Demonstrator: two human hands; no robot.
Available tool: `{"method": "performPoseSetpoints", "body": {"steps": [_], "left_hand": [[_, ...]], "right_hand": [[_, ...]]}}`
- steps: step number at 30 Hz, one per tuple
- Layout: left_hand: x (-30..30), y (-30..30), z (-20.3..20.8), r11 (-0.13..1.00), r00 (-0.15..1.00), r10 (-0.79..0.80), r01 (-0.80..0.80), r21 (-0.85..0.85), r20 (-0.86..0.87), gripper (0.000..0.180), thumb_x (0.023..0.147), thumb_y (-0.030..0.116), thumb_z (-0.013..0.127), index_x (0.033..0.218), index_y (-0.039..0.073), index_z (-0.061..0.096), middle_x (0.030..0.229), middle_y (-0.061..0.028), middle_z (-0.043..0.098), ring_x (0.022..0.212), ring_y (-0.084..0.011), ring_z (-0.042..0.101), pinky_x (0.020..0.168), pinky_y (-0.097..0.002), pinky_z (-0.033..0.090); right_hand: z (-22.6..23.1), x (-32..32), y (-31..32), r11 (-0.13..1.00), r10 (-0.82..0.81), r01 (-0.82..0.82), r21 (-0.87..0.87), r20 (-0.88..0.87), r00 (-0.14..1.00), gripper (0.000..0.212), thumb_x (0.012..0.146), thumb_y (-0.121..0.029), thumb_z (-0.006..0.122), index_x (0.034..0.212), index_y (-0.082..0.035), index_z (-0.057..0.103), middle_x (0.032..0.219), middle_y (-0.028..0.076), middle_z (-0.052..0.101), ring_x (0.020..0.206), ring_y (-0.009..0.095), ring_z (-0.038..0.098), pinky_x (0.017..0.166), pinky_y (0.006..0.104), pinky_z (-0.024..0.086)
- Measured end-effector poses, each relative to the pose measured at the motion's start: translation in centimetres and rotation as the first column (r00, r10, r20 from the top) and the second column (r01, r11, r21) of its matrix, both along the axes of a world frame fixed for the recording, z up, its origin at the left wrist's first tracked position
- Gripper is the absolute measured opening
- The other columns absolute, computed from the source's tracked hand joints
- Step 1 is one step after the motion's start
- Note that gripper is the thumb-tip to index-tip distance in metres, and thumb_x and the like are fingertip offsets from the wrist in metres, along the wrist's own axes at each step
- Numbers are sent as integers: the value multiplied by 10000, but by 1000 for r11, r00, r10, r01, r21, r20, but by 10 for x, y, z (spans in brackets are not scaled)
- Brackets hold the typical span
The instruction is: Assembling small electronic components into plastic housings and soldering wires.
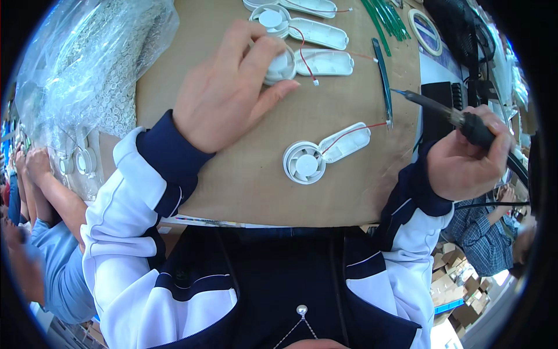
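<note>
My left hand [229, 87] grips the round head of a white handheld fan half [317, 62] on the brown table; a red wire runs from it. My right hand [468, 157] is closed around a black soldering iron [442, 110], its tip pointing left toward a thin dark green strip [382, 81]. Between my hands lies another white fan half [325, 152] with a round blade wheel and a red wire reaching the strip's lower end.
More white fan halves [302, 26] lie in a row at the far edge, beside green strips [386, 17] and a tape roll [429, 30]. A clear plastic bag of parts [87, 64] fills the left. Other people sit at both sides.
</note>
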State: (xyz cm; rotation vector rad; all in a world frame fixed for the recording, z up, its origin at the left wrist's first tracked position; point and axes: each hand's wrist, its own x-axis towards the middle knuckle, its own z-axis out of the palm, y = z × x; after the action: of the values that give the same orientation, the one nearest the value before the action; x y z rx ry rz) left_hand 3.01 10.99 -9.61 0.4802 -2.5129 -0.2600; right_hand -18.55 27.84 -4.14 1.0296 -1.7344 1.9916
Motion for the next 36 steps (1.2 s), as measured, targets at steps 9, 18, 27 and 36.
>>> {"method": "performPoseSetpoints", "body": {"steps": [9,18,27,36], "left_hand": [[-1,34,16,971,960,-234,222,93,152,360,797,192,689,1131,127,571,1058,-72,481,713,-230,534,590,-297,462],[-5,37,9,980,968,-200,198,31,154,375,799,186,696,1161,145,603,1076,-90,498,757,-221,523,612,-294,459],[-8,39,14,978,934,-210,206,45,289,386,813,206,718,1185,182,621,1109,-110,496,802,-229,519,654,-289,461],[-12,38,11,978,935,-208,194,75,287,388,817,158,701,1191,184,604,1112,-116,475,832,-244,522,673,-300,469]], "right_hand": [[-15,-5,3,942,334,-337,5,105,937,216,909,-223,413,854,-58,542,722,72,529,653,172,443,640,283,357],[-27,4,-2,906,404,-416,73,141,904,194,905,-209,431,851,-57,538,750,76,542,668,156,438,669,283,355],[-35,18,-16,948,194,-204,242,68,979,177,898,-194,458,844,-53,550,721,77,502,663,176,400,634,308,333],[-34,20,-15,919,238,-244,311,58,970,183,895,-199,464,851,-44,552,764,90,521,680,191,430,668,311,356]]}}
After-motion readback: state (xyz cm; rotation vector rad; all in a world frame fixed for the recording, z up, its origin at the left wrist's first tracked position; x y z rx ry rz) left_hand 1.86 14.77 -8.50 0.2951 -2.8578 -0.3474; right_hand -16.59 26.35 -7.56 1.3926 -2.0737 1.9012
